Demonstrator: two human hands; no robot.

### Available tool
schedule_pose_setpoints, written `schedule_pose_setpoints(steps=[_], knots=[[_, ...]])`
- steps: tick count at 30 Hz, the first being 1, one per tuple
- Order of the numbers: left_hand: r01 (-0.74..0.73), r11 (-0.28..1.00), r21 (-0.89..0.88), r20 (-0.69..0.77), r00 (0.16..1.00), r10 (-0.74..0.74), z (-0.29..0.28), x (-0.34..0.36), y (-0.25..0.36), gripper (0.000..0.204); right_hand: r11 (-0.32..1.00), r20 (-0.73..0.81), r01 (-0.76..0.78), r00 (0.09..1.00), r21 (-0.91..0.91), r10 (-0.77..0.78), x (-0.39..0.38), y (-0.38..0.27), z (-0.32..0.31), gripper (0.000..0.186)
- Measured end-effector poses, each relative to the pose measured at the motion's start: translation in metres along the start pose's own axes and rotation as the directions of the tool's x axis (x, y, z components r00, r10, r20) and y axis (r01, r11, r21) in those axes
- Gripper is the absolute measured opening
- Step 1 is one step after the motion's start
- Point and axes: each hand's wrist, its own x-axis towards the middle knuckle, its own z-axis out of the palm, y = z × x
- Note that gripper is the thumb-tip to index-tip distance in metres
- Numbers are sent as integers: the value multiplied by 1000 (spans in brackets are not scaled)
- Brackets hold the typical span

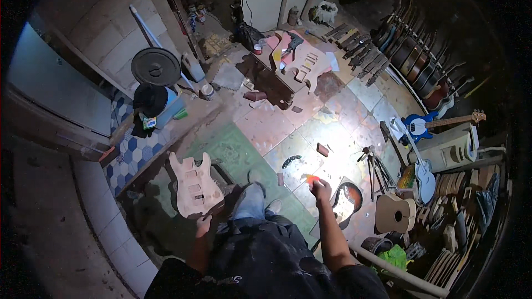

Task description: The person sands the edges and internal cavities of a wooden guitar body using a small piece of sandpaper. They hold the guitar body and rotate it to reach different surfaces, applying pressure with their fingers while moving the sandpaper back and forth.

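My left hand (pixel 203 225) is closed on the lower edge of a bare, pale wooden electric guitar body (pixel 190 192), whose two horns point away from me. Routed cavities show in its face. My right hand (pixel 321 189) is out over the tiled floor, fingers closed round a small orange-red object (pixel 312 178); its exact kind is too small to tell. Just right of that hand lies a sunburst guitar body (pixel 354 195) with a white pickguard. Short dark brown blocks (pixel 322 149) and a dark curved strip (pixel 291 161) rest on the tiles beyond.
More unpainted guitar bodies (pixel 306 66) lie on a low dark bench (pixel 266 80) ahead. A tripod (pixel 377 171), a blue bass guitar (pixel 421 124) and an acoustic guitar body (pixel 395 214) stand at right. A rack of guitars (pixel 413 66) lines the far right. A round black lid (pixel 155 67) is at left.
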Motion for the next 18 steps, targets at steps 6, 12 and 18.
schedule_pose_setpoints(steps=[6,12,18], knots=[[52,926,-375,81,996,-23,14,-13,127,26,934,405,160,914,-320,-18,72,-63,121,20],[102,119,-988,144,886,440,-31,-51,391,27,866,399,143,914,-479,69,157,-94,174,10],[361,-354,-863,-76,599,797,-75,-33,578,30,696,452,425,878,-579,-160,263,-147,237,23]])
